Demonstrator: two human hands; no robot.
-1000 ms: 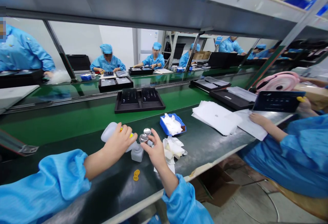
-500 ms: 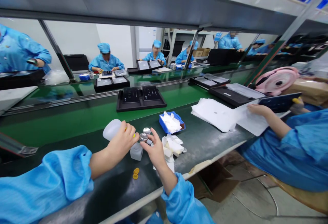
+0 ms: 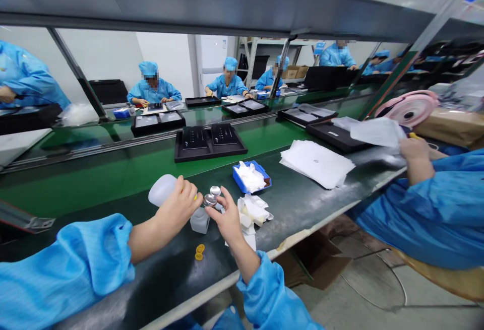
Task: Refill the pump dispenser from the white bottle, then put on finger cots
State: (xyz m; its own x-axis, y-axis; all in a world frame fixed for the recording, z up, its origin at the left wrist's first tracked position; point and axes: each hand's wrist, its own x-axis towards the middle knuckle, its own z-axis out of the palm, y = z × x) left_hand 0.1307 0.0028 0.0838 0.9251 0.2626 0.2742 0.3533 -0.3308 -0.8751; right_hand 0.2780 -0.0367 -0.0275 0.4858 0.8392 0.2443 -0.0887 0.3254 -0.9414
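Observation:
In my left hand [image 3: 180,200] is a translucent white plastic bottle [image 3: 162,190], tipped on its side with its yellow-tipped end toward the right. That tip is beside a shiny round metal flip lid [image 3: 215,191], which stands raised. My right hand [image 3: 229,215] pinches the metal top between thumb and fingers. Just below is a small square translucent dispenser bottle [image 3: 200,221]; my fingers partly hide where it meets the metal top. Two joined yellow caps [image 3: 199,252] lie on the dark bench nearer to me. Whether liquid flows cannot be seen.
Crumpled white wipes [image 3: 254,210] lie right of my hand, behind them a blue box [image 3: 265,181] of wipes. A black tray [image 3: 212,154] sits on the green belt. White sheets [image 3: 316,165] are stacked rightward. A co-worker's hand [image 3: 415,154] holds a translucent sheet. A shelf [image 3: 242,2] overhangs.
My hands keep nearly the same hold and place. At right, the co-worker's dark panel has left view and a translucent sheet is lifted. Across the belt, a person's tray has shifted rightward.

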